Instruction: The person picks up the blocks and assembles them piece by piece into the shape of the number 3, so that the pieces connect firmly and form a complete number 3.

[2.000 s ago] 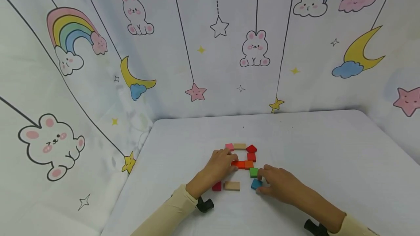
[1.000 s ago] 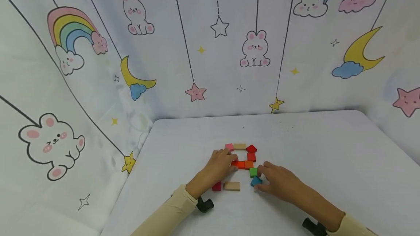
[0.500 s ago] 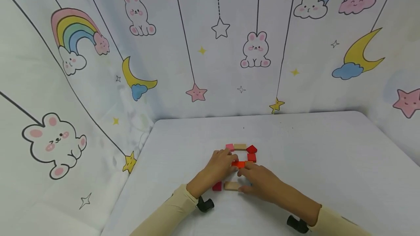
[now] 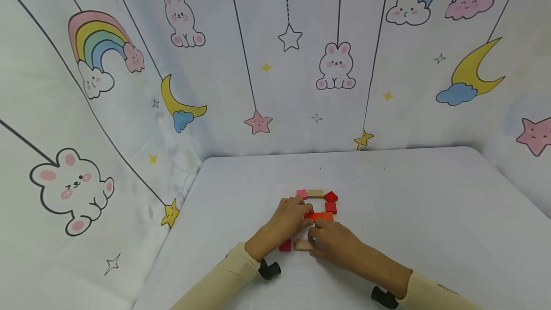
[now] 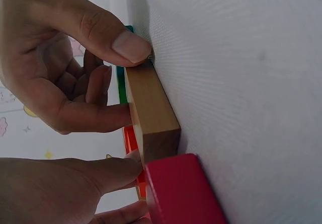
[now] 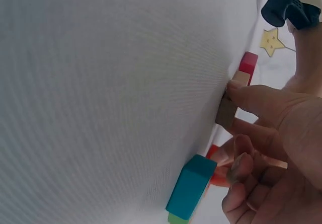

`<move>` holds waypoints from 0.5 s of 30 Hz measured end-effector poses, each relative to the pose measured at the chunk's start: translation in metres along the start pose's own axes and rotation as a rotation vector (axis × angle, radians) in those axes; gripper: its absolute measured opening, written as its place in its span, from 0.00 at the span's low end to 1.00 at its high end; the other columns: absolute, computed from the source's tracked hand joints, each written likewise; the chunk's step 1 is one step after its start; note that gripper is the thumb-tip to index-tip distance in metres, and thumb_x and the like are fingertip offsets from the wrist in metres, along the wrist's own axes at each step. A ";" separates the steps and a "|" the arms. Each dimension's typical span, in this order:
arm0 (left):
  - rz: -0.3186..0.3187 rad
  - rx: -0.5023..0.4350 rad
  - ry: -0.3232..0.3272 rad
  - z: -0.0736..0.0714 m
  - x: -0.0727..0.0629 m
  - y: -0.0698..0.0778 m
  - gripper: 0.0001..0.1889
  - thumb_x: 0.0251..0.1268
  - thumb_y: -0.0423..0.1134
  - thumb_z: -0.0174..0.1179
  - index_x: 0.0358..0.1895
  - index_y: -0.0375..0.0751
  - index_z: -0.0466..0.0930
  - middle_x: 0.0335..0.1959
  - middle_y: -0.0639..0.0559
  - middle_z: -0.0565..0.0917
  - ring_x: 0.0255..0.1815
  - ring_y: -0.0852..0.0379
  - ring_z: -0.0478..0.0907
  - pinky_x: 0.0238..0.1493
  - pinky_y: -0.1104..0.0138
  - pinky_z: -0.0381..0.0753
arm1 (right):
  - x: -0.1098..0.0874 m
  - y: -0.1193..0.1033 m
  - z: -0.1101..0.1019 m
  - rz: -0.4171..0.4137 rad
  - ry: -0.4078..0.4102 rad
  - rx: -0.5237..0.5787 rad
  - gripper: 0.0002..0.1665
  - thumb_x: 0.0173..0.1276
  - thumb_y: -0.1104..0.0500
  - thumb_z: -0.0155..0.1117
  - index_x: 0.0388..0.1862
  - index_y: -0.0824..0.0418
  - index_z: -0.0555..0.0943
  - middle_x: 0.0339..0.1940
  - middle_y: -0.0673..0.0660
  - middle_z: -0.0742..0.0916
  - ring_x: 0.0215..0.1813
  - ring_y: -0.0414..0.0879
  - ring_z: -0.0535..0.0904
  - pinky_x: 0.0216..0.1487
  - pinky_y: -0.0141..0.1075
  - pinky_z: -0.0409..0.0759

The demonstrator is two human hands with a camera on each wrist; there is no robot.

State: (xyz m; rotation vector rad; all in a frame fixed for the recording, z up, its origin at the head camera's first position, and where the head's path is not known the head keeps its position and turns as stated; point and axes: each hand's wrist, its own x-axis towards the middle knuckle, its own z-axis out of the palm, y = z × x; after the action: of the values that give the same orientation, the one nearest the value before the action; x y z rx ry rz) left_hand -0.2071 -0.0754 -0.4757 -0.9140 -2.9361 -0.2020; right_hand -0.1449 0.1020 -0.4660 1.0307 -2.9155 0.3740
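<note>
My right hand [image 4: 337, 240] pinches the right end of a plain wooden block [image 5: 153, 103] between thumb and index finger; the other fingers are curled in. The thumb and index finger of my left hand [image 4: 286, 219] straddle and hold an orange-red block [image 4: 314, 216] in the middle row. Touching that block's right end is an orange block [image 4: 328, 216]. A crimson block [image 4: 285, 246] lies left of the wooden one. From the head view, my right hand hides a teal-blue block [image 6: 191, 186] and a green block [image 6: 177, 219], which show in the right wrist view.
Behind my hands a pink block [image 4: 302, 194], another wooden block [image 4: 315, 194] and a red pointed block [image 4: 331, 196] form a row, with a red block [image 4: 330, 207] below. White cloth [image 4: 409, 214] covers the table; a printed curtain [image 4: 292, 85] stands behind.
My right hand has let go of the blue block after nudging it up against the green one. It has moved left onto the wooden block. My left hand has stayed in place.
</note>
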 end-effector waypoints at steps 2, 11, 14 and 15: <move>0.002 0.000 0.003 0.000 0.000 0.000 0.14 0.70 0.51 0.71 0.54 0.54 0.87 0.50 0.54 0.83 0.53 0.56 0.80 0.60 0.59 0.75 | 0.000 0.001 0.001 0.002 0.000 -0.012 0.16 0.59 0.50 0.84 0.41 0.53 0.88 0.35 0.46 0.81 0.36 0.37 0.74 0.40 0.36 0.81; 0.004 0.009 0.008 -0.001 -0.001 0.000 0.15 0.69 0.51 0.71 0.55 0.54 0.87 0.49 0.54 0.83 0.53 0.56 0.80 0.58 0.60 0.76 | 0.000 0.005 -0.003 0.115 -0.064 -0.042 0.18 0.55 0.48 0.87 0.39 0.53 0.89 0.34 0.45 0.80 0.37 0.38 0.74 0.43 0.38 0.84; 0.002 0.009 0.009 -0.002 -0.001 0.000 0.15 0.69 0.51 0.71 0.55 0.54 0.87 0.49 0.54 0.83 0.52 0.56 0.80 0.58 0.60 0.76 | -0.003 0.007 -0.005 0.134 -0.060 -0.027 0.18 0.55 0.49 0.87 0.40 0.53 0.89 0.33 0.45 0.80 0.37 0.38 0.75 0.43 0.37 0.84; 0.001 0.007 0.009 -0.003 -0.001 0.000 0.15 0.69 0.51 0.71 0.55 0.54 0.87 0.49 0.54 0.83 0.52 0.56 0.80 0.58 0.60 0.76 | -0.004 0.007 -0.005 0.140 -0.060 -0.019 0.18 0.55 0.50 0.87 0.40 0.53 0.88 0.34 0.45 0.79 0.36 0.38 0.75 0.43 0.37 0.84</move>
State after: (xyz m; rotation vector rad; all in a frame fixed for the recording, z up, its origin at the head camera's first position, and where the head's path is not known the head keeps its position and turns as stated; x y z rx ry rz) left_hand -0.2062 -0.0759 -0.4730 -0.9108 -2.9262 -0.1946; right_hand -0.1468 0.1109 -0.4626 0.8523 -3.0480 0.3234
